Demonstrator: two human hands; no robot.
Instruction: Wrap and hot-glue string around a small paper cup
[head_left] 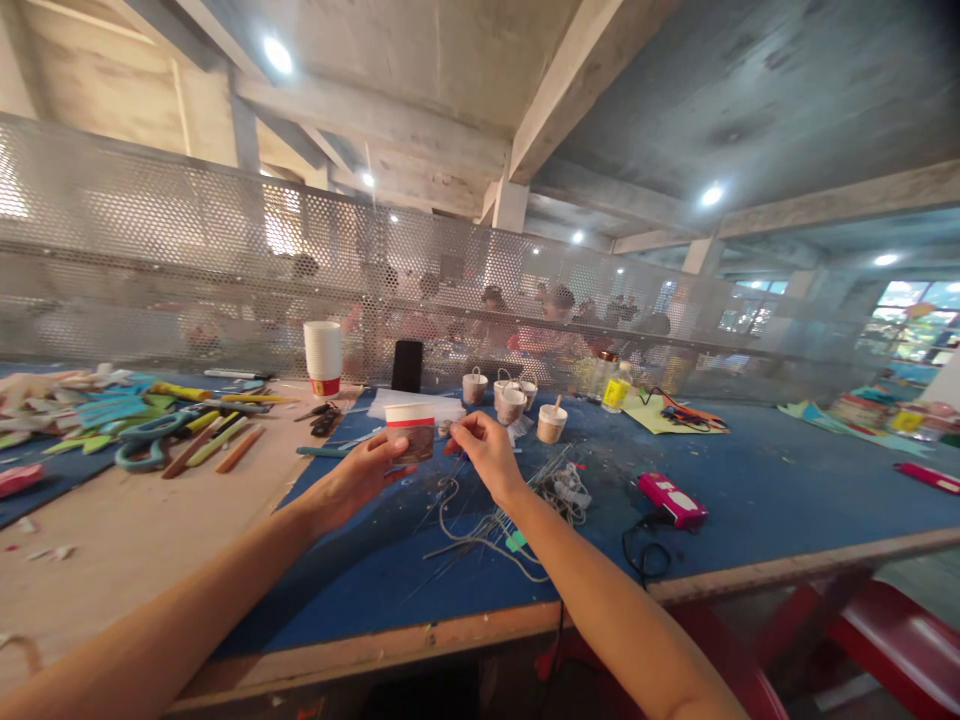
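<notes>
Paper cup (410,425), white rim w/ red band & brownish lower part, is held abt upright over the blue tabletop (750,480), well back from its front edge; L hand (367,470) is clamped on it, thumb on the near side; R hand (491,460) is just beside, thumb & fingertips drawn close, can't tell if anything's pinched betw. them; below R hand, grey cord (466,541) & thin wires sprawl toward the front edge, so room there's tight; behind, small handled cups (511,405) & a cup w/ stick (551,424) crowd the space short of the perforated screen (450,270); pink device (673,500) sits to the R near the front edge, w/ more open blue beyond; to the L, beige board (150,540) bears teal-handled scissors (142,440), other hand tools & a white cup stack (322,350) near the screen.
</notes>
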